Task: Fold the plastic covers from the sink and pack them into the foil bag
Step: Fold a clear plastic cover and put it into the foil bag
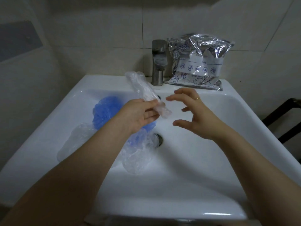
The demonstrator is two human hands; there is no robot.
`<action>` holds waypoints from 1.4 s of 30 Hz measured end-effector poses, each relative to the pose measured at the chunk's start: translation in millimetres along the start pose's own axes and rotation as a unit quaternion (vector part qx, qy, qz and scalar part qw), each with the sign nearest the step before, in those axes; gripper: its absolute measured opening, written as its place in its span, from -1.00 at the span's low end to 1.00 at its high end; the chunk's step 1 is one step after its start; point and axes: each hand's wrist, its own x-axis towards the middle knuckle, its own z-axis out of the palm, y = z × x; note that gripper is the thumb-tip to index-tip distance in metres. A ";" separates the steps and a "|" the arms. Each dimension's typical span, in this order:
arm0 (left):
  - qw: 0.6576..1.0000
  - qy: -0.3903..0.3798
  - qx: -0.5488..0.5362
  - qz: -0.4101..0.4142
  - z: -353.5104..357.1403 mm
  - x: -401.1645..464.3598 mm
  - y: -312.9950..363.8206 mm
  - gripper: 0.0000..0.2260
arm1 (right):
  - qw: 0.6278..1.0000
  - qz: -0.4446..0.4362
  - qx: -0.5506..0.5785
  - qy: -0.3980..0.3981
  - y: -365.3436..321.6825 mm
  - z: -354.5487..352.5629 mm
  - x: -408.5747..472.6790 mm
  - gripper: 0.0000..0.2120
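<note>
Now my left hand (pixel 140 114) pinches the near end of a rolled clear cover (pixel 145 92) above the sink (pixel 203 160), its far end pointing toward the faucet (pixel 158 62). My right hand (pixel 195 115) hovers just beside it, fingers (pixel 175 97) spread apart and holding nothing. Blue covers (pixel 105 110) and more clear covers (pixel 138 157) lie in the basin at left, by the drain (pixel 158 139). At the far right rim the foil bag (pixel 197 62) leans against the tiled wall.

Folded clear cover (pixel 147 92) in L hand (pixel 138 115) (R hand (pixel 193 111) spread) above sink (pixel 211 160).
</note>
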 end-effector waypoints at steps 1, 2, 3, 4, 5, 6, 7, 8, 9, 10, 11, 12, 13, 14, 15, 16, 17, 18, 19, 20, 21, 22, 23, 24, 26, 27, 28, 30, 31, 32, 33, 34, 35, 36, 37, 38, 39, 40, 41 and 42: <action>1.000 -0.013 0.005 -0.008 1.1 -2.0 0.5 -0.97 | 1.000 -0.015 -0.016 0.010 1.5 2.5 1.0 -0.46; 1.000 -0.026 0.012 -0.014 2.7 -3.5 0.4 -0.96 | 0.999 -0.032 -0.025 0.022 1.7 5.7 2.0 -0.60; 0.999 -0.038 0.020 -0.018 4.2 -5.3 -0.1 -0.96 | 0.998 -0.047 -0.025 0.031 1.1 8.1 2.7 -0.74; 0.998 -0.048 0.028 -0.020 5.3 -6.5 -1.0 -0.95 | 0.997 -0.056 -0.023 0.043 0.4 9.7 3.3 -0.82; 0.998 -0.057 0.036 -0.020 6.1 -7.6 -1.7 -0.95 | 0.997 -0.057 -0.017 0.056 0.3 10.0 3.5 -0.81; 0.997 -0.062 0.042 -0.019 6.5 -8.3 -2.5 -0.94 | 0.997 -0.048 -0.002 0.064 -0.6 9.4 3.7 -0.83; 0.997 -0.063 0.051 -0.017 6.8 -8.7 -3.3 -0.94 | 0.997 -0.031 0.023 0.066 -1.9 8.5 3.9 -0.90; 0.996 -0.064 0.062 -0.014 7.2 -8.6 -4.4 -0.94 | 0.996 -0.008 0.052 0.066 -2.8 7.3 3.7 -0.95; 0.995 -0.066 0.075 -0.013 7.6 -8.8 -5.3 -0.94 | 0.994 0.017 0.082 0.067 -3.1 7.2 3.5 -0.92; 0.994 -0.068 0.090 -0.013 8.2 -8.7 -6.3 -0.94 | 0.991 0.044 0.111 0.067 -3.2 7.5 3.2 -0.89; 0.992 -0.073 0.105 -0.013 8.9 -8.8 -7.4 -0.93 | 0.986 0.072 0.134 0.065 -3.3 8.5 3.1 -0.89; 0.990 -0.078 0.120 -0.013 9.5 -8.9 -8.6 -0.92 | 0.983 0.096 0.142 0.062 -3.4 9.8 3.0 -0.93; 0.988 -0.082 0.134 -0.011 9.9 -9.6 -9.7 -0.92 | 0.982 0.115 0.136 0.061 -3.4 11.3 3.4 -0.94; 0.986 -0.084 0.144 -0.008 10.3 -10.1 -10.5 -0.92 | 0.983 0.126 0.119 0.064 -1.8 12.7 3.7 -0.91; 0.985 -0.084 0.152 -0.005 10.8 -10.6 -10.6 -0.93 | 0.983 0.135 0.104 0.064 -0.4 13.8 3.3 -0.88; 0.984 -0.082 0.155 -0.003 11.4 -10.2 -10.8 -0.94 | 0.984 0.141 0.092 0.065 0.4 14.7 3.2 -0.87; 0.985 -0.080 0.155 -0.002 12.1 -10.1 -10.5 -0.94 | 0.983 0.148 0.084 0.067 0.2 14.6 3.0 -0.88; 0.985 -0.081 0.151 -0.003 12.9 -9.7 -10.3 -0.93 | 0.982 0.153 0.079 0.071 0.0 14.4 2.7 -0.88; 0.986 -0.084 0.146 -0.005 13.7 -10.1 -9.5 -0.91 | 0.982 0.160 0.071 0.074 0.0 14.6 2.6 -0.87; 0.985 -0.090 0.147 -0.007 14.5 -10.0 -9.2 -0.88 | 0.981 0.165 0.064 0.077 0.2 15.0 2.2 -0.86; 0.983 -0.094 0.155 -0.006 14.6 -10.5 -9.2 -0.87 | 0.980 0.170 0.060 0.080 0.0 16.0 2.2 -0.85; 0.981 -0.095 0.167 -0.003 14.3 -10.5 -9.7 -0.87 | 0.979 0.173 0.060 0.085 -0.1 17.0 2.3 -0.84; 0.980 -0.094 0.176 -0.002 14.1 -11.0 -10.0 -0.89 | 0.978 0.175 0.064 0.092 -1.0 17.9 2.4 -0.83; 0.979 -0.092 0.181 -0.003 13.5 -10.5 -10.6 -0.90 | 0.978 0.167 0.073 0.103 -2.1 18.4 2.5 -0.81; 0.980 -0.090 0.175 -0.012 12.9 -10.6 -10.5 -0.89 | 0.982 0.123 0.083 0.120 -5.3 16.9 2.7 -0.74; 0.981 -0.090 0.171 -0.017 12.8 -11.1 -9.5 -0.89 | 0.986 0.087 0.078 0.118 -6.7 15.5 2.4 -0.72; 0.981 -0.091 0.168 -0.020 12.4 -11.0 -8.7 -0.87 | 0.990 0.049 0.070 0.108 -7.7 14.1 2.1 -0.73; 0.983 -0.090 0.156 -0.029 11.9 -11.7 -7.0 -0.83 | 0.996 -0.004 0.044 0.078 -7.5 12.7 1.2 -0.75; 0.984 -0.090 0.148 -0.034 12.0 -12.7 -5.9 -0.82 | 0.997 -0.020 0.025 0.064 -5.9 13.0 1.1 -0.73; 0.985 -0.091 0.142 -0.039 11.5 -12.4 -5.5 -0.82 | 0.998 -0.029 0.004 0.056 -3.6 13.5 1.7 -0.70; 0.986 -0.092 0.133 -0.046 11.7 -13.2 -4.4 -0.83 | 0.998 -0.033 -0.019 0.056 -0.7 14.0 2.2 -0.69; 0.986 -0.093 0.127 -0.048 12.0 -13.8 -3.6 -0.82 | 0.997 -0.033 -0.039 0.065 1.5 14.2 2.7 -0.70; 0.987 -0.096 0.121 -0.050 12.7 -15.2 -2.5 -0.82 | 0.995 -0.030 -0.056 0.079 3.0 14.4 3.0 -0.73; 0.986 -0.102 0.125 -0.045 13.0 -15.3 -2.4 -0.82 | 0.993 -0.029 -0.067 0.094 3.4 14.8 3.2 -0.78; 0.984 -0.109 0.134 -0.038 13.6 -16.4 -2.1 -0.83 | 0.991 -0.029 -0.072 0.105 3.5 15.1 3.3 -0.83; 0.980 -0.117 0.156 -0.027 13.6 -16.9 -2.8 -0.85 | 0.991 -0.031 -0.071 0.108 3.1 14.9 3.1 -0.88; 0.975 -0.126 0.181 -0.016 14.1 -18.6 -3.2 -0.88 | 0.992 -0.031 -0.065 0.100 2.8 14.3 2.8 -0.90; 0.970 -0.131 0.205 -0.001 14.1 -18.8 -4.1 -0.91 | 0.995 -0.025 -0.056 0.081 3.1 12.3 2.7 -0.89; 0.967 -0.129 0.221 0.011 14.1 -19.2 -4.6 -0.92 | 0.997 -0.013 -0.044 0.054 3.7 9.4 2.1 -0.87; 0.963 -0.126 0.238 0.021 12.3 -17.7 -5.7 -0.95 | 0.999 0.004 -0.027 0.029 3.8 5.4 1.5 -0.85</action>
